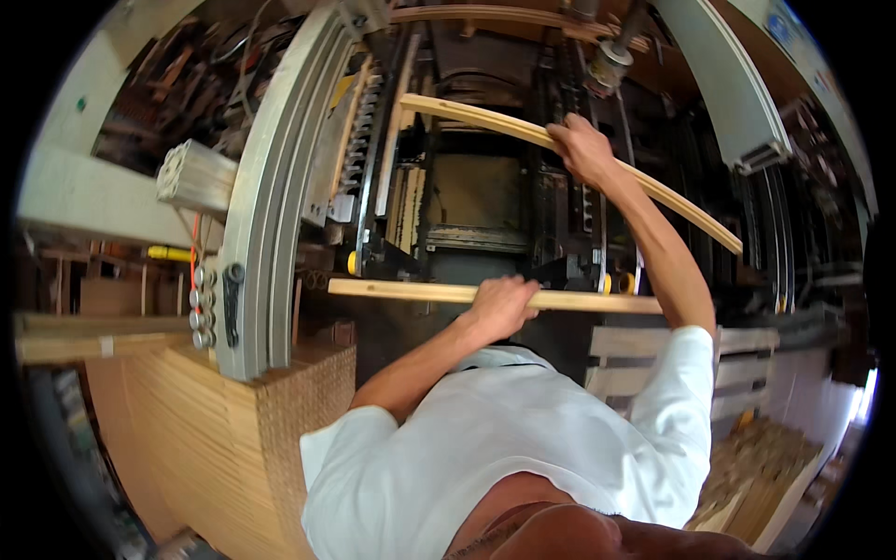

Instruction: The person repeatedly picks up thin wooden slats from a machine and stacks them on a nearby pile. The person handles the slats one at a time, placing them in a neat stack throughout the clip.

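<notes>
My left hand point(502, 306) is closed around a pale wooden strip point(401, 291), which lies crosswise in front of my waist. Farther out, my right hand point(583, 151) grips a second wooden strip point(686, 207) from above. This one slants over the machine frame point(481, 238), its left end farther away and its right end nearer. A lengthwise groove or step shows along its face. Some of the fingertips on both hands are hidden behind the wood.
A ribbed metal beam point(271, 205) with black lever and round knobs stands at left, above a tall stack of wooden strips point(187, 420). At right are a grey metal arm point(728, 75) and a pile of wood pieces point(761, 467). A cylindrical fitting point(609, 67) hangs beyond my right hand.
</notes>
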### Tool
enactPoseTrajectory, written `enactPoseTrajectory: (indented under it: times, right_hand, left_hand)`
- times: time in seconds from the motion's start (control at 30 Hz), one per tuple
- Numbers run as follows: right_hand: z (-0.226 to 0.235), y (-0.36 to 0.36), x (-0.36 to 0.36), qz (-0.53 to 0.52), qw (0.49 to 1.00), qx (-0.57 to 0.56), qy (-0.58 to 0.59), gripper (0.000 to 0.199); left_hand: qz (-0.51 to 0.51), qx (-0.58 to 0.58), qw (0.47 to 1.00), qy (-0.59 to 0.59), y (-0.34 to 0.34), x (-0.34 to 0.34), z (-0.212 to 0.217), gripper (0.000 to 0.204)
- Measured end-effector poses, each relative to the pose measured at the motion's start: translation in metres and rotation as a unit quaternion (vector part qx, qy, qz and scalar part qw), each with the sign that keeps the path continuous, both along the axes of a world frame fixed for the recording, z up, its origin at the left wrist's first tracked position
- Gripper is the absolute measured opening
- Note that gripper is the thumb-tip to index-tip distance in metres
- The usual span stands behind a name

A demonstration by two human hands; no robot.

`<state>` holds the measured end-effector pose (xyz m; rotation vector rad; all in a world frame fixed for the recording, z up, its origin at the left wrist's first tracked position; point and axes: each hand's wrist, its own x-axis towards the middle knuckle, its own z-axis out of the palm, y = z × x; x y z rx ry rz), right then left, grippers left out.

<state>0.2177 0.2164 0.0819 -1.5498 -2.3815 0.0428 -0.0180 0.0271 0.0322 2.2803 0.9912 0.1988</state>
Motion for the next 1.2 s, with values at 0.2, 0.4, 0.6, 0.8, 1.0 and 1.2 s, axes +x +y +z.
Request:
enactPoseTrajectory:
  times: [0.2,0.4,0.6,0.8,1.0,1.2]
  right_hand:
    - [-0.058,0.111,-0.054,0.032,0.999,0.033,0.003,0.031]
    - [-0.089,0.178,-0.042,-0.06,0.992,0.108,-0.021,0.033]
    - [-0.089,0.2,-0.036,-0.076,0.987,0.135,-0.049,0.027]
    - [-0.097,0.211,-0.057,-0.073,0.986,0.142,-0.048,0.023]
    - [-0.093,0.211,-0.061,-0.08,0.987,0.128,-0.052,0.026]
    - [-0.088,0.207,-0.063,-0.083,0.989,0.105,-0.056,0.027]
  left_hand:
    - [0.116,0.01,0.993,0.018,-0.057,-0.026,0.039,0.031]
    - [0.239,0.003,0.97,0.034,-0.098,-0.042,0.067,0.034]
    - [0.344,-0.022,0.938,0.043,-0.122,-0.05,0.085,0.036]
    - [0.393,-0.02,0.918,0.054,-0.129,-0.057,0.094,0.036]
    - [0.42,-0.018,0.906,0.057,-0.138,-0.067,0.101,0.034]
    - [0.468,-0.039,0.882,0.033,-0.164,-0.081,0.128,0.036]
